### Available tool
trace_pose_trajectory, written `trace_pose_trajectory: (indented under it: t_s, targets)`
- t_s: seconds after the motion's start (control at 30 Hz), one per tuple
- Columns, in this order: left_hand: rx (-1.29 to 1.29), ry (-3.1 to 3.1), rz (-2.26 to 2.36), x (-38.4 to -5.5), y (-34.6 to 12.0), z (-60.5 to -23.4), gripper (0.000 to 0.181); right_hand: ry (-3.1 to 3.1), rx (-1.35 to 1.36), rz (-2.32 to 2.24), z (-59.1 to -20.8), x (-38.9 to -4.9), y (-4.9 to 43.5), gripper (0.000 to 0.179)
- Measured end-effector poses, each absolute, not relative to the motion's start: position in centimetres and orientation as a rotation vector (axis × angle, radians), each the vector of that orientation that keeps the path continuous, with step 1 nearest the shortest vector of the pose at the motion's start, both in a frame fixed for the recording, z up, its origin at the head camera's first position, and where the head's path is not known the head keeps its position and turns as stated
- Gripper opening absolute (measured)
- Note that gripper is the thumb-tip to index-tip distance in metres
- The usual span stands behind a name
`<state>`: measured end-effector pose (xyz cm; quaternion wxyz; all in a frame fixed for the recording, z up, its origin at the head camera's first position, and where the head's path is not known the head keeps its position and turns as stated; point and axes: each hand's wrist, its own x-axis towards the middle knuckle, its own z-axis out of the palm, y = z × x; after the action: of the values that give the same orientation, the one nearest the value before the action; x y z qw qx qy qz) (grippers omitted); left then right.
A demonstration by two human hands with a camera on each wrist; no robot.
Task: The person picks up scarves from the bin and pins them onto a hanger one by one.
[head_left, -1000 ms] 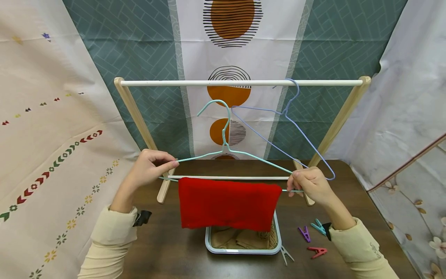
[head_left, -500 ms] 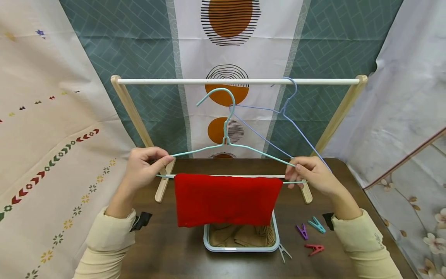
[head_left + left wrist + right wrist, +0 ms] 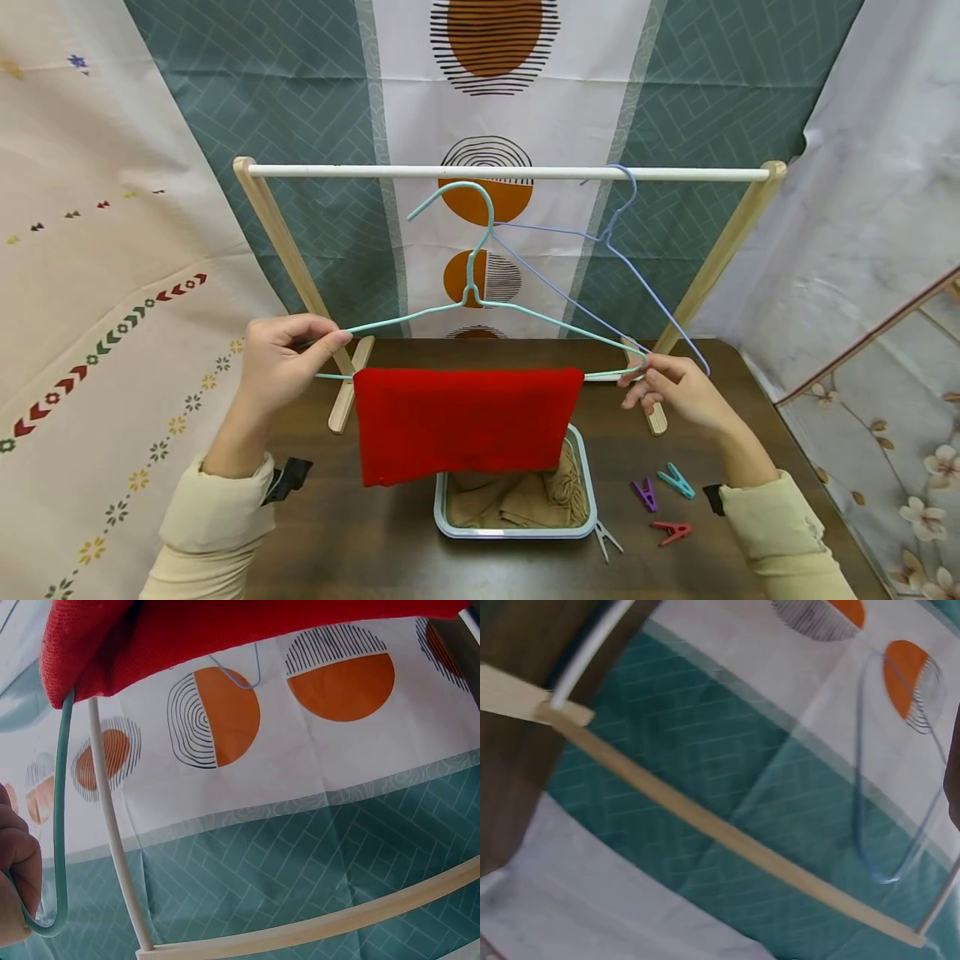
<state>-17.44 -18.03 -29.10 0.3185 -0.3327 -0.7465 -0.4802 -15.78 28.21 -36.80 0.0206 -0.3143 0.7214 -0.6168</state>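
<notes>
A mint-green clothes hanger (image 3: 470,279) is held up in front of the rack, its hook pointing left. Draped over its lower bar is a folded red cloth (image 3: 468,421), whose knit texture shows in the left wrist view. My left hand (image 3: 281,358) pinches the hanger's left shoulder between thumb and fingers. At the opposite end my right hand (image 3: 678,396) has its thumb and fingers curled about the hanger's right corner. The left wrist view shows part of the left hand (image 3: 19,862) around the hanger's end; the right wrist view is blurred.
Behind stands a wooden rack with a white rail (image 3: 337,172), where a blue hanger (image 3: 609,233) hangs. A tray (image 3: 517,534) of brown cloth (image 3: 517,502) sits below the red cloth. Purple (image 3: 644,494), teal (image 3: 677,480), red (image 3: 671,532) and grey (image 3: 607,540) clothespins lie to its right.
The hanger first rose, then shifted left with the red cloth and my left hand. My right hand now sits at the hanger's very end instead of along its shoulder. More of the tray shows.
</notes>
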Motion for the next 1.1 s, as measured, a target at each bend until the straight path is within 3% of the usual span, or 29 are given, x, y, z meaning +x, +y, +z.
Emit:
trace_pose_trajectory:
  t_s: [0.4,0.63,1.1]
  targets:
    - [-0.803,-1.929,-1.259,-17.2,-18.4,-28.9,0.015,2.559,-0.749,-1.852,-41.9,-14.9,29.8,0.012]
    - [-0.81,-1.921,-1.265,-17.2,-18.3,-28.9,0.015,2.733,-0.478,-1.841,-44.5,-14.2,30.4,0.008]
    - [-0.828,-1.902,-1.304,-17.1,-18.3,-28.8,0.009,2.89,-0.233,-1.81,-47.8,-12.7,30.2,0.016]
